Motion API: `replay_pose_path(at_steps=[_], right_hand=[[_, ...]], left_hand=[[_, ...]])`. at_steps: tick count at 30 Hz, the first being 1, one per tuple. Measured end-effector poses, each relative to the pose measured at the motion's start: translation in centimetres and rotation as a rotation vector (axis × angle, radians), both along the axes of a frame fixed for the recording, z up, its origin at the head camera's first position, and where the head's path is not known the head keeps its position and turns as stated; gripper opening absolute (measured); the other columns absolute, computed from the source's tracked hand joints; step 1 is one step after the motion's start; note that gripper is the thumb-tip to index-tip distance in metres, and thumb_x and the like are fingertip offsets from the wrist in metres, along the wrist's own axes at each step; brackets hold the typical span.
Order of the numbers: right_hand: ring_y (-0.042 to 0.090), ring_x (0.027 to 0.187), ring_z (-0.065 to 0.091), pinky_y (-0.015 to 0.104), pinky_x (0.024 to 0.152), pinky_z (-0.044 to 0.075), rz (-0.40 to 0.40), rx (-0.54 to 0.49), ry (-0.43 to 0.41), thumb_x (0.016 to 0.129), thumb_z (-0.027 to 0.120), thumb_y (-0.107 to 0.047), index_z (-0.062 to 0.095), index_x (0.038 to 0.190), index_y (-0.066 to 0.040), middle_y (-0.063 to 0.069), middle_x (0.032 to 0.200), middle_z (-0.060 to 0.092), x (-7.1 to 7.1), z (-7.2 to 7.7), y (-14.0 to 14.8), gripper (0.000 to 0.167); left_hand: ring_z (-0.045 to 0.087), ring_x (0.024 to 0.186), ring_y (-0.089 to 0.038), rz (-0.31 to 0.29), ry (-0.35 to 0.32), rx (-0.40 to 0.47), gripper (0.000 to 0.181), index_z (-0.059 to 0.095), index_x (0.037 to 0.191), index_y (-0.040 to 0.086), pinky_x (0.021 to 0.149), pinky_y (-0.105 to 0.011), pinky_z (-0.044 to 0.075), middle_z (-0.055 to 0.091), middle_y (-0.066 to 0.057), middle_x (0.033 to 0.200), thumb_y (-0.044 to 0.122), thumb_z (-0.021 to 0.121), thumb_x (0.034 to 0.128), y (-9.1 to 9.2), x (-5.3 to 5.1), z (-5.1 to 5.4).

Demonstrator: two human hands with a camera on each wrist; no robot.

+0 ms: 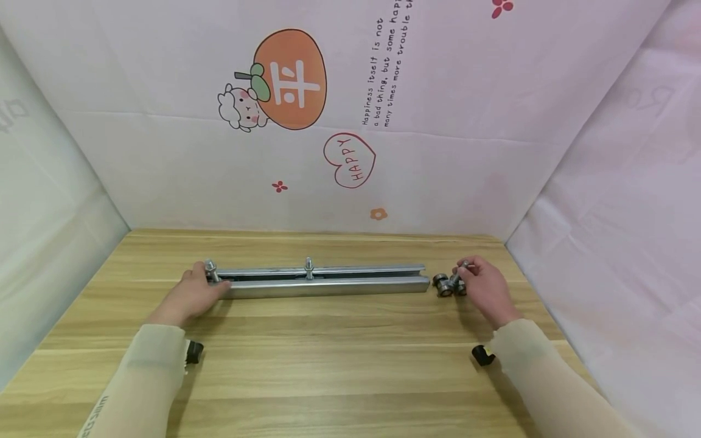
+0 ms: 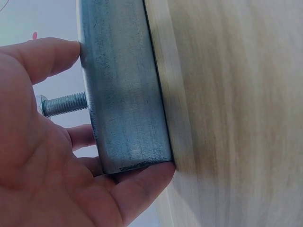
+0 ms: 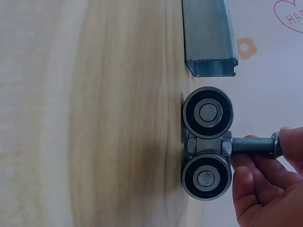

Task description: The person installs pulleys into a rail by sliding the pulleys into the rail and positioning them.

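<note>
A grey metal C-shaped rail (image 1: pixel 328 289) lies across the wooden table with its slot facing up. Two threaded bolts stand up out of the slot, one bolt (image 1: pixel 309 267) near the middle and another bolt (image 1: pixel 212 271) at the left end. My left hand (image 1: pixel 194 293) holds that left end, thumb on the near wall and a finger against the end face. Just past the rail's right end, a roller trolley (image 3: pixel 208 145) rests wheels down on the table, its bolt upright. My right hand (image 1: pixel 486 287) pinches the top of this bolt. A small gap separates trolley and rail.
The wooden table (image 1: pixel 328 365) reaches back to a white printed cloth (image 1: pixel 438 170). Similar cloth walls rise on the left and right. A black wrist-camera piece (image 1: pixel 194 352) shows beside the left sleeve, and another black piece (image 1: pixel 482 355) beside the right sleeve.
</note>
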State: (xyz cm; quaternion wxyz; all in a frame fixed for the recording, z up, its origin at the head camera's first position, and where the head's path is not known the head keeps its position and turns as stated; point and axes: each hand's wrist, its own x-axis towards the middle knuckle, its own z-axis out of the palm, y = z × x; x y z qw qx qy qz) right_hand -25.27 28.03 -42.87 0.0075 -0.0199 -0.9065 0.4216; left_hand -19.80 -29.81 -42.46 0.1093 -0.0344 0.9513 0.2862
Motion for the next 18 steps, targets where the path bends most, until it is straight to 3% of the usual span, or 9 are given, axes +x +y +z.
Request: replay_pose_path(at_steps=[10,18], right_hand=[[0.034,0.115,0.057,0.041,0.083,0.047,-0.024,0.012,0.042,0.106,0.049,-0.023,0.058,0.125,-0.004,0.012,0.119,0.068,-1.3,-0.3,-1.1,0.028],[0.030,0.111,0.060,0.034,0.077,0.051,-0.028,-0.079,0.035,0.105,0.053,-0.021,0.059,0.124,-0.003,0.012,0.118,0.069,-1.7,-0.4,-2.3,0.027]], left_hand=[[0.041,0.117,-0.062,-0.005,0.000,0.007,0.092,0.007,0.145,-0.022,0.093,-0.069,0.039,0.026,-0.048,0.134,0.047,0.049,0.1009,0.1,0.2,0.2],[0.044,0.115,-0.060,-0.010,0.010,-0.002,0.092,0.007,0.145,-0.021,0.092,-0.068,0.040,0.028,-0.047,0.132,0.049,0.049,0.1007,0.0,0.0,-0.2]])
